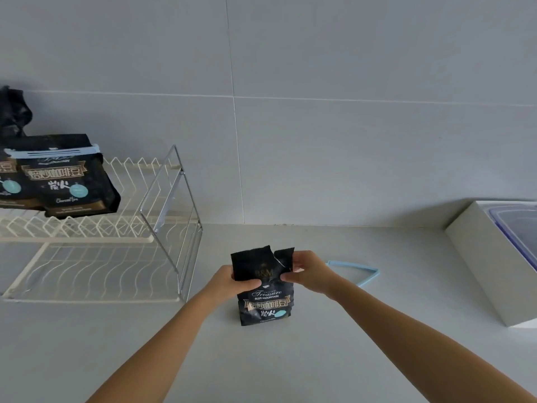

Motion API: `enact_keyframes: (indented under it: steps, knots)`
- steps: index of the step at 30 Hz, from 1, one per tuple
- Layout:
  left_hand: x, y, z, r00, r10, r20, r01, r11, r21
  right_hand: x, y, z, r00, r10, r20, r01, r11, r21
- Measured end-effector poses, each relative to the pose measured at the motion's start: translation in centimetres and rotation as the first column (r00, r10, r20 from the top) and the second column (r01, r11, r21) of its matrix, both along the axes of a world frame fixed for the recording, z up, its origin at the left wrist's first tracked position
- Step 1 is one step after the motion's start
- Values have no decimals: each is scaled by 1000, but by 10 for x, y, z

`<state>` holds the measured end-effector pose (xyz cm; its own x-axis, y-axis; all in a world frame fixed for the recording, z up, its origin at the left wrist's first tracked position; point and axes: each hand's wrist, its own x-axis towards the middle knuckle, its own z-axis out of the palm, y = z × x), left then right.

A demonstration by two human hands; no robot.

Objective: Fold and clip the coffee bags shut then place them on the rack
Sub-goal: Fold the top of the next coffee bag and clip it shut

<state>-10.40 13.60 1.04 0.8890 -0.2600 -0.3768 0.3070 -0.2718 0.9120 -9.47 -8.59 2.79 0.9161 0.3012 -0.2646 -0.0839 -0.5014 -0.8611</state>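
- Hands: left hand (236, 279) and right hand (309, 271) pinch the coffee bag (266, 306) at its top.
- Bag seems light, crinkly, slippery foil; grip its upper corners.

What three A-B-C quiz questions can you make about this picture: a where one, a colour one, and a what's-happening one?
1. Where is the loose blue clip?
A. on the floor
B. on the counter, right of the held bag
C. in a drawer

2. What colour is the rack?
A. cream-white
B. red
C. green

3. How is the held bag's top?
A. clipped shut
B. taped
C. unclipped, gripped by the left hand and right hand

Answers:
B, it lies on the counter beyond the right hand.
A, its wires look cream-white.
C, no clip is on the top and both hands hold it.
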Motion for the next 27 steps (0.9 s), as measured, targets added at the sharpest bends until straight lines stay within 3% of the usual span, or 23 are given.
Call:
enact_keyframes:
  steps: [5, 11, 16, 22, 27]
  knots:
    - [0, 0, -8, 993, 30, 116, -46, 989, 141, -2, 4, -1, 997, -74, 12, 74, 996, 45]
    - [-1, -2, -10, 988, 154, -16, -153, 987, 38, -4, 6, -4, 982, -172, -73, 178, 979, 101]
    - [-2, -11, -11, 992, 129, 3, -129, 989, 66, -7, 11, -5, 968, -215, -126, 234, 959, 162]
    - [-3, -17, -11, 952, 270, 142, -289, 948, 133, -8, 13, -4, 975, -220, -40, 223, 968, 113]
    - [-2, -17, -16, 953, 280, 115, -293, 949, 116, -14, 7, -14, 982, -156, 109, 159, 987, -19]
